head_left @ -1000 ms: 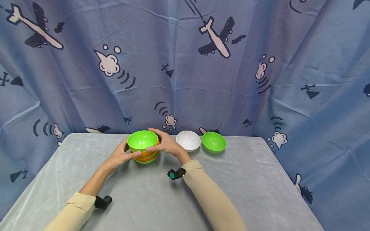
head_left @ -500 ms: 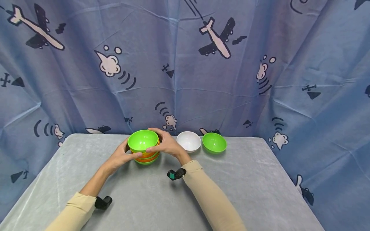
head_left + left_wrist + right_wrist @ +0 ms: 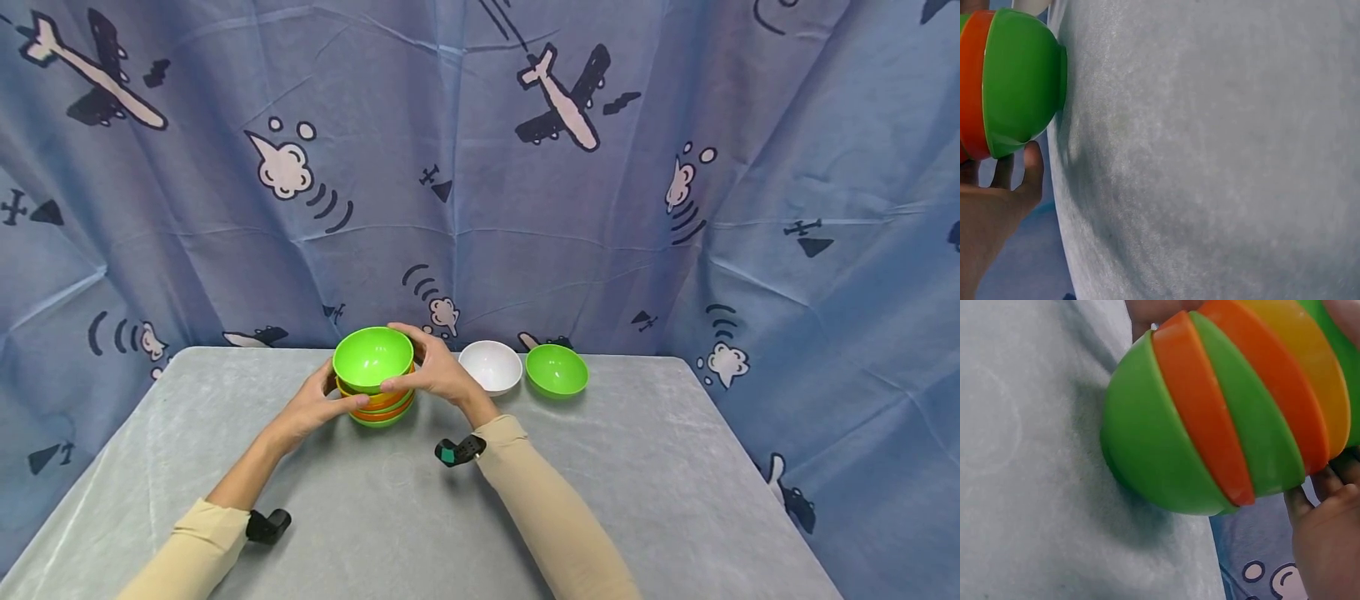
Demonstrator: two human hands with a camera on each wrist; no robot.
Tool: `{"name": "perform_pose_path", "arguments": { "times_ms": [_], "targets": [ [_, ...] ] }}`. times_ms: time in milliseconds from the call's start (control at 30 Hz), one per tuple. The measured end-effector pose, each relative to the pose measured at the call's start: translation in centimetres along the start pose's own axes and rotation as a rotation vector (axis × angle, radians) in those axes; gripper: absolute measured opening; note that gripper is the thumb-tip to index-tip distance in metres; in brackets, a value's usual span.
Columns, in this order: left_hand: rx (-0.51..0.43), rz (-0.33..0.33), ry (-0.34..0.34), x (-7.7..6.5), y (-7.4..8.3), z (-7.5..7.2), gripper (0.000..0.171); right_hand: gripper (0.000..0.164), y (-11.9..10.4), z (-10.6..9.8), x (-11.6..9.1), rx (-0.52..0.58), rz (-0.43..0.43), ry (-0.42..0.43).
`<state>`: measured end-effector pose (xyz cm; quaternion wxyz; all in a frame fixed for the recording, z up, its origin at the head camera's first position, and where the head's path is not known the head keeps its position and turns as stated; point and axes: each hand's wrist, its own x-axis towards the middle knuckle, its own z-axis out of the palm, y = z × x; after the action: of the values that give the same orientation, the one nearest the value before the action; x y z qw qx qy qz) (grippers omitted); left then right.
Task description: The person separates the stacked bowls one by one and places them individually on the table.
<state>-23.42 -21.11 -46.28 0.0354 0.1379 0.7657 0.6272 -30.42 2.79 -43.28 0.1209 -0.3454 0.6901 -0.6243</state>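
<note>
A nested stack of green, orange and yellow bowls (image 3: 386, 412) stands near the table's back edge, left of centre. Its bottom green bowl (image 3: 1147, 444) sits on the cloth, with orange, green and yellow ones above. My left hand (image 3: 306, 410) holds the stack from the left, thumb across the front. With thumb and fingers, my right hand (image 3: 438, 372) grips the topmost green bowl (image 3: 372, 358) at its right side. That bowl sits a little raised above the yellow one and tilts toward me. The left wrist view shows the lowest green bowl (image 3: 1022, 81) from the side, fingertips beside it.
Right of the stack, a white bowl (image 3: 490, 367) and a single green bowl (image 3: 557, 371) stand side by side near the back edge. A pale grey cloth covers the table (image 3: 420, 517). Behind it hangs a blue curtain (image 3: 360, 183) with printed airplanes.
The top green bowl has risen slightly out of the stack, and my right hand has moved up with it. My left hand stays in place around the stack.
</note>
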Motion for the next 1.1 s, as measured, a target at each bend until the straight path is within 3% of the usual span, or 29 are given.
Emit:
{"name": "perform_pose_path", "arguments": {
  "times_ms": [300, 633, 900, 1100],
  "targets": [
    [0.029, -0.030, -0.003, 0.1, 0.3, 0.0, 0.085, 0.090, -0.9, -1.3, -0.2, 0.046, -0.037, 0.040],
    [0.039, -0.054, -0.014, 0.1, 0.3, 0.0, 0.085, 0.090, -2.5, -3.5, -1.1, 0.143, -0.031, 0.153],
    [0.031, -0.066, -0.013, 0.0, 0.4, 0.1, 0.088, 0.093, -2.5, -7.0, -2.8, 0.141, -0.053, 0.175],
    [0.030, -0.079, -0.007, -0.1, 0.4, 0.0, 0.091, 0.091, -2.1, -9.6, -4.7, 0.116, -0.023, 0.208]
  ]
}}
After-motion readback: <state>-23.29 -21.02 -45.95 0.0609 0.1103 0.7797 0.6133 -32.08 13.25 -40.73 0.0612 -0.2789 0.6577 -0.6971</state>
